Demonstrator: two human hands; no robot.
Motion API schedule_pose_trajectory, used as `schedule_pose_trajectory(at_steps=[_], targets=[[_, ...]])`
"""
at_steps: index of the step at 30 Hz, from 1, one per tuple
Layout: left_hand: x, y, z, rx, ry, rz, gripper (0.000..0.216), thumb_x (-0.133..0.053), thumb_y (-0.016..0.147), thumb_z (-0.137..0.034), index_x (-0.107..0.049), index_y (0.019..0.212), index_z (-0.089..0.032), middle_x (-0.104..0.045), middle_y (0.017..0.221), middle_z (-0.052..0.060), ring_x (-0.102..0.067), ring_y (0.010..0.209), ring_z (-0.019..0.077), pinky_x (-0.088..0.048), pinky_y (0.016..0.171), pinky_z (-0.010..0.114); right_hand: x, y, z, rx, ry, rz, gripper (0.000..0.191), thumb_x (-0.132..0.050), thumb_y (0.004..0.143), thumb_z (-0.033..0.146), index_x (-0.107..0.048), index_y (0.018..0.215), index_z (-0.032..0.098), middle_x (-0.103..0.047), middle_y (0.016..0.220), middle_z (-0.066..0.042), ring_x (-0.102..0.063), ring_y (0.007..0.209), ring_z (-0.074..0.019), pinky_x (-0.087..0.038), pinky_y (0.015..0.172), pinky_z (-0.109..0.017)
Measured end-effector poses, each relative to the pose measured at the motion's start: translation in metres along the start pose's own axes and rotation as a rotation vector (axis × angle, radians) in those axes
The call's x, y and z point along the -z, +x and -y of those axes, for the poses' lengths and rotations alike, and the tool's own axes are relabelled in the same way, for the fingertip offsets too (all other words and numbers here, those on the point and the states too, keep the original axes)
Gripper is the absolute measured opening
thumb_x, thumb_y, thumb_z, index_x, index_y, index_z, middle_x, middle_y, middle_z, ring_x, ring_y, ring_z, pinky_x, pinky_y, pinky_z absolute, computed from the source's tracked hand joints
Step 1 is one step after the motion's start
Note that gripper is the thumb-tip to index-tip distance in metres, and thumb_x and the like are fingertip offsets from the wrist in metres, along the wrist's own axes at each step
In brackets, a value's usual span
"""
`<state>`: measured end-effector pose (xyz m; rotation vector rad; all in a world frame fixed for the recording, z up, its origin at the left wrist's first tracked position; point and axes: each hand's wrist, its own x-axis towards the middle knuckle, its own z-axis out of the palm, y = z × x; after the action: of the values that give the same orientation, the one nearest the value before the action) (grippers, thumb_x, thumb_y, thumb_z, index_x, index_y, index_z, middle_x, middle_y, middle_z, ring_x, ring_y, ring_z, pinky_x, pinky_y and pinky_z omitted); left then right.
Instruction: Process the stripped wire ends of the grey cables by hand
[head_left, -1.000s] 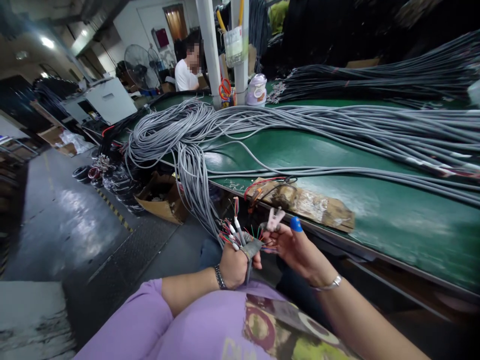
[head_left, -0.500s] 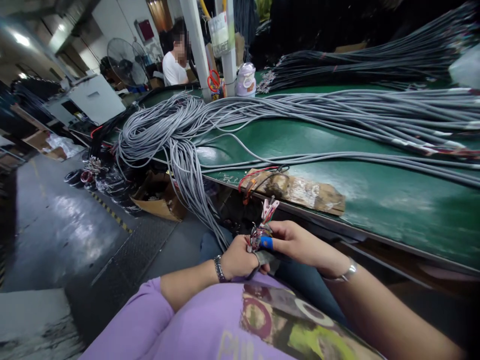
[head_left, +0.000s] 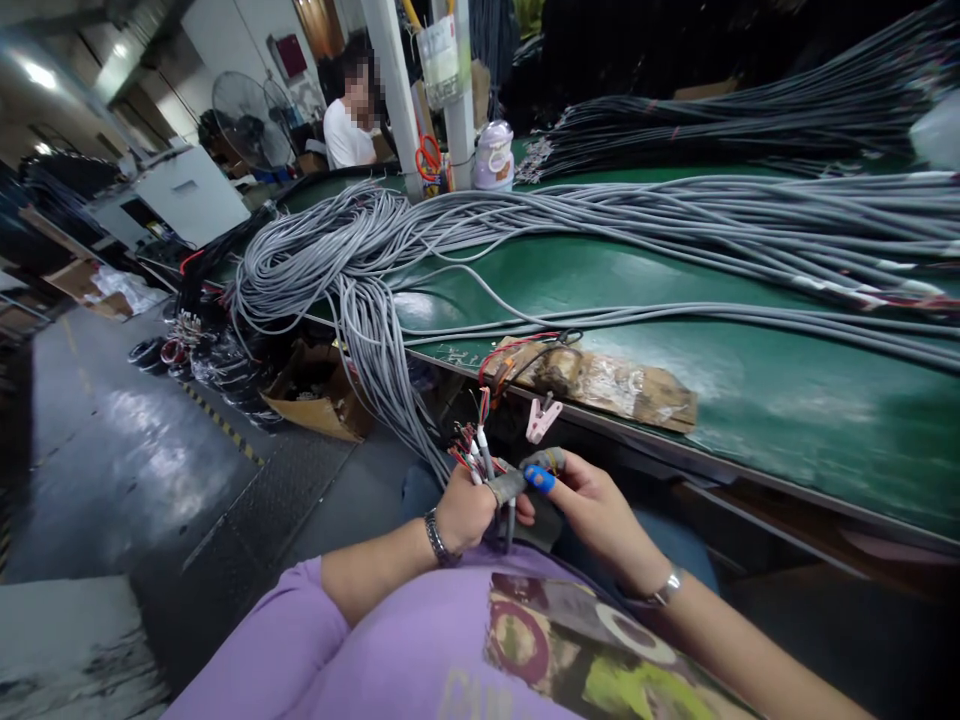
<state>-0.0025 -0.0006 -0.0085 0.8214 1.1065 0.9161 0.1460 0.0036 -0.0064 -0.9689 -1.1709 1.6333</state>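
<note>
My left hand (head_left: 466, 512) is closed around several grey cables (head_left: 484, 458). Their white-banded ends, with thin coloured wires (head_left: 463, 434), stick up above the fist, and a grey length hangs below it. Grey wrapping covers the left thumb. Close beside it, my right hand (head_left: 598, 508) has its thumb and index finger pinched together at the left thumb's tip. The right thumb wears a blue cover and the index finger a grey wrap. Whatever lies in that pinch, if anything, is hidden. A pink clothespin-like clip (head_left: 541, 420) is just above the right hand, at the bench edge.
A green bench (head_left: 757, 370) runs across in front. On its edge lies a taped cardboard strip (head_left: 622, 388) with red and black leads. A looped grey cable bundle (head_left: 322, 250) hangs off the left side above a cardboard box (head_left: 319, 395). Another person (head_left: 349, 130) is behind.
My right hand has drawn down and back from the wire ends to the left thumb. The wire ends are now exposed and spread upward; the pink clip stands apart from them.
</note>
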Motion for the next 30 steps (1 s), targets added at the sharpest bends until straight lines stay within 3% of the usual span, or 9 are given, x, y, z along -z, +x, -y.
schedule_pose_trajectory(at_steps=[5, 10, 15, 19, 26, 30], targets=[[0.001, -0.007, -0.007, -0.004, 0.15, 0.186, 0.046, -0.077, 0.057, -0.055, -0.06, 0.051, -0.012, -0.061, 0.048, 0.006, -0.057, 0.046, 0.0136, -0.048, 0.05, 0.025, -0.008, 0.009, 0.004, -0.12, 0.039, 0.148, 0.03, -0.068, 0.076, 0.048, -0.054, 0.074, 0.022, -0.06, 0.048, 0.003, -0.053, 0.037, -0.0142, -0.043, 0.042, -0.027], [0.003, -0.004, 0.004, -0.009, 0.049, 0.046, 0.045, -0.074, 0.062, -0.055, -0.062, 0.057, -0.012, -0.061, 0.047, 0.005, -0.055, 0.043, 0.0134, -0.046, 0.045, 0.024, -0.01, 0.021, 0.0, -0.129, 0.017, 0.108, 0.033, -0.067, 0.075, 0.052, -0.057, 0.074, 0.021, -0.055, 0.041, 0.003, -0.051, 0.034, -0.0151, -0.04, 0.039, -0.027], [0.004, -0.001, 0.008, -0.026, -0.094, -0.056, 0.045, -0.077, 0.058, -0.053, -0.063, 0.066, -0.011, -0.062, 0.05, 0.004, -0.057, 0.042, 0.0142, -0.046, 0.043, 0.024, -0.005, 0.02, -0.005, -0.072, 0.064, 0.028, 0.037, -0.064, 0.076, 0.056, -0.062, 0.081, 0.019, -0.062, 0.058, 0.001, -0.055, 0.046, -0.0131, -0.043, 0.052, -0.029], [0.004, -0.001, 0.007, -0.015, -0.075, -0.053, 0.045, -0.076, 0.06, -0.054, -0.063, 0.065, -0.011, -0.062, 0.05, 0.005, -0.057, 0.042, 0.0139, -0.046, 0.044, 0.025, -0.005, 0.016, 0.001, -0.082, 0.028, 0.142, 0.03, -0.064, 0.08, 0.047, -0.061, 0.091, 0.018, -0.061, 0.054, 0.002, -0.056, 0.051, -0.0144, -0.043, 0.057, -0.029], [0.004, -0.002, 0.011, 0.014, -0.019, -0.046, 0.045, -0.076, 0.058, -0.053, -0.062, 0.069, -0.012, -0.06, 0.048, 0.002, -0.058, 0.043, 0.0156, -0.05, 0.048, 0.028, -0.009, 0.019, 0.008, -0.142, 0.016, 0.219, 0.029, -0.066, 0.078, 0.047, -0.056, 0.077, 0.02, -0.059, 0.047, 0.003, -0.053, 0.045, -0.0151, -0.044, 0.054, -0.03], [0.004, -0.002, 0.01, -0.008, 0.0, -0.04, 0.044, -0.075, 0.06, -0.054, -0.063, 0.066, -0.012, -0.061, 0.048, 0.003, -0.057, 0.043, 0.0147, -0.05, 0.049, 0.028, -0.011, 0.017, 0.003, -0.146, 0.053, 0.179, 0.026, -0.065, 0.08, 0.044, -0.053, 0.078, 0.021, -0.058, 0.047, 0.004, -0.051, 0.043, -0.0139, -0.042, 0.05, -0.029]])
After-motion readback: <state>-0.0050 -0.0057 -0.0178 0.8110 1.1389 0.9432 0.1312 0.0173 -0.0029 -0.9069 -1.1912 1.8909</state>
